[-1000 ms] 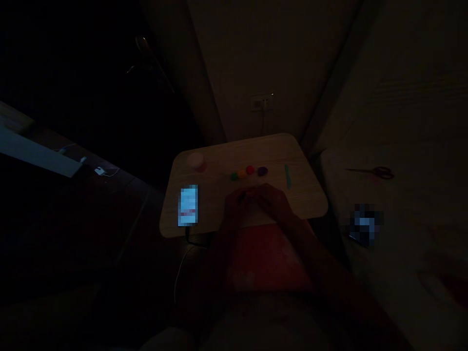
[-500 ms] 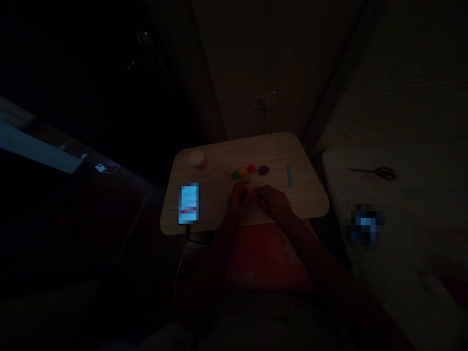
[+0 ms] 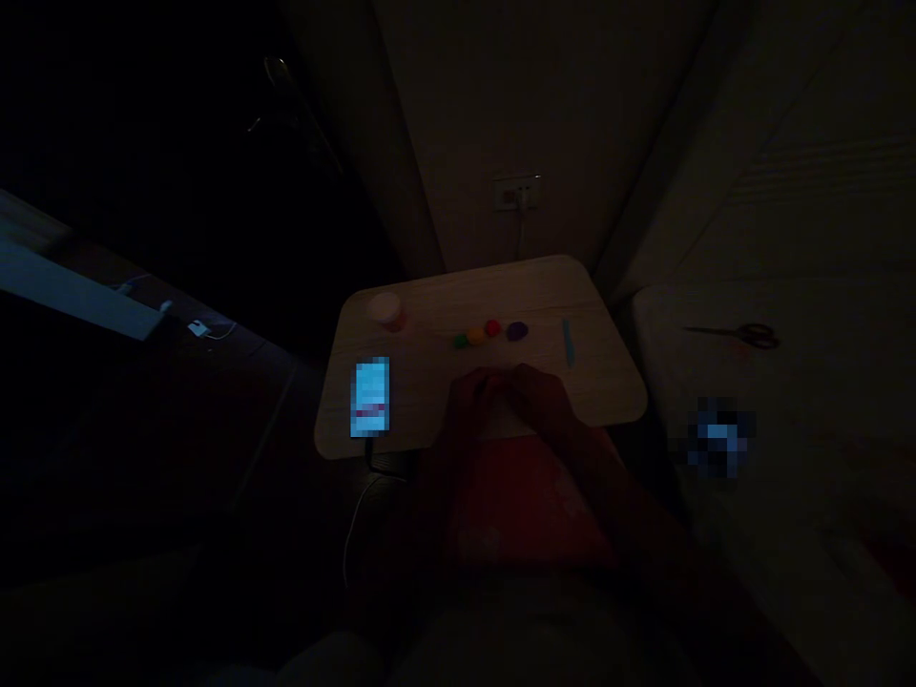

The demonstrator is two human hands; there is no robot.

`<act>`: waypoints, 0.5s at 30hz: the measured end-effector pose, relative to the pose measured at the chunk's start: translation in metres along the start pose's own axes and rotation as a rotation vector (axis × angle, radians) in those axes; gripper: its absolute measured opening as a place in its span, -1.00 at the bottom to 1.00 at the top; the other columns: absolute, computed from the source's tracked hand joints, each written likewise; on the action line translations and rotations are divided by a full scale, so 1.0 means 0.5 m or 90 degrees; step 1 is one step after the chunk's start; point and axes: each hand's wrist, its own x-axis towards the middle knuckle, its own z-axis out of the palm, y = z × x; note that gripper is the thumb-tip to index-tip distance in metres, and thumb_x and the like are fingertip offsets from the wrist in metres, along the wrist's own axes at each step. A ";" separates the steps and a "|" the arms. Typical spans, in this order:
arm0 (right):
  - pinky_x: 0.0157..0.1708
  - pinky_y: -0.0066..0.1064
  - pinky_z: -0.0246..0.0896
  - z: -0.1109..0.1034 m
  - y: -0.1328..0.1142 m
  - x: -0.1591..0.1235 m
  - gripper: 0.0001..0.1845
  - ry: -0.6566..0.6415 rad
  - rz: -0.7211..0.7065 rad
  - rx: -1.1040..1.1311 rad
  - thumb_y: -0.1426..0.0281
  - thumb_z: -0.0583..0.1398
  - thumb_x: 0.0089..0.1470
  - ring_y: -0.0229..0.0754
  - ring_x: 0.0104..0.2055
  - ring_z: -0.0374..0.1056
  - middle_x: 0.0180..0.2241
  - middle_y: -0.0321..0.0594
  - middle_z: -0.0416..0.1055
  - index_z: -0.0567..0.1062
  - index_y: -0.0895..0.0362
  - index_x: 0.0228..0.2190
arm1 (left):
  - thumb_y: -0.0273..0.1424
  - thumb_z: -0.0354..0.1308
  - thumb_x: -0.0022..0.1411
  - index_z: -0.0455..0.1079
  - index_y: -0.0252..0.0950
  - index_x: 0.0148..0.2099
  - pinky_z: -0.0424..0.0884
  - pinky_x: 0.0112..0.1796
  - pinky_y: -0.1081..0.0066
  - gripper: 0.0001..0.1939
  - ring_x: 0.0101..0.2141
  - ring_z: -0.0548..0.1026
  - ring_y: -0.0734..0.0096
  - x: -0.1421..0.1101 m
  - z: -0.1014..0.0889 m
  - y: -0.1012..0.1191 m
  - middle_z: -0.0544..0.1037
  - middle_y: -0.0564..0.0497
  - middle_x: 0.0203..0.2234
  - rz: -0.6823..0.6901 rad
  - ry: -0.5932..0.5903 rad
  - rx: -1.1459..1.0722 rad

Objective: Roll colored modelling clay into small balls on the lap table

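Note:
My left hand (image 3: 472,393) and my right hand (image 3: 533,389) meet over the front of the small wooden table (image 3: 422,382). Both are closed, with fingers curled towards each other; what lies between them is hidden in the dark. Just beyond the fingertips sits a row of small lumps that look like modelling clay: a green lump (image 3: 460,341), an orange lump (image 3: 476,337), a red lump (image 3: 493,327) and a purple lump (image 3: 516,331). To their right lies a flat light-blue stick-like tool (image 3: 568,342).
A tub with a pale lid (image 3: 386,309) stands at the table's back left, a lit phone (image 3: 370,397) in front of it with a cable below. On the pale surface at right are scissors (image 3: 744,334) and a blurred-out lit object (image 3: 716,439). A wall socket (image 3: 516,194) is behind.
My left hand's fingers have folded in towards the right hand. The small reddish piece visible between my fingertips before is now covered. The lumps and tool stay put.

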 end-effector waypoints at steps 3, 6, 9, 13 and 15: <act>-0.21 -0.28 0.43 -0.003 -0.005 0.000 -0.69 0.035 0.014 0.028 0.34 0.10 0.36 -0.07 -0.24 0.51 -0.25 -0.05 0.60 0.67 0.09 -0.15 | -0.28 0.19 0.32 0.58 -0.25 -0.27 0.48 -0.18 0.32 -0.80 -0.30 0.58 0.27 -0.001 0.001 0.003 0.67 -0.04 -0.35 -0.001 0.007 -0.001; -0.25 -0.25 0.44 -0.007 -0.019 0.006 -0.68 0.088 0.055 0.076 0.30 0.13 0.34 -0.06 -0.30 0.51 -0.31 -0.07 0.62 0.69 0.08 -0.24 | -0.28 0.19 0.31 0.55 -0.25 -0.30 0.44 -0.24 0.36 -0.81 -0.35 0.55 0.30 -0.002 0.004 0.007 0.64 -0.01 -0.40 -0.005 0.039 -0.002; -0.27 -0.23 0.44 -0.006 -0.039 0.013 -0.69 0.143 0.121 0.149 0.25 0.17 0.30 -0.06 -0.34 0.51 -0.36 -0.11 0.62 0.69 0.05 -0.33 | -0.26 0.20 0.31 0.54 -0.24 -0.31 0.41 -0.27 0.37 -0.80 -0.38 0.51 0.32 -0.001 0.009 0.013 0.61 0.00 -0.44 -0.020 0.076 -0.013; -0.36 -0.26 0.42 0.009 -0.045 0.020 -0.72 0.225 0.255 0.308 0.18 0.27 0.20 -0.08 -0.41 0.48 -0.43 -0.17 0.60 0.67 0.06 -0.43 | -0.23 0.22 0.29 0.50 -0.25 -0.33 0.39 -0.25 0.38 -0.78 -0.38 0.47 0.33 0.001 0.007 0.012 0.56 0.01 -0.45 -0.033 0.089 -0.036; -0.45 -0.31 0.38 0.016 -0.034 0.021 -0.69 0.279 0.332 0.387 0.12 0.30 0.15 -0.11 -0.46 0.44 -0.49 -0.19 0.56 0.64 0.08 -0.44 | -0.21 0.19 0.32 0.46 -0.24 -0.34 0.37 -0.29 0.40 -0.76 -0.39 0.44 0.35 0.004 -0.002 0.005 0.52 0.02 -0.46 -0.048 0.139 -0.054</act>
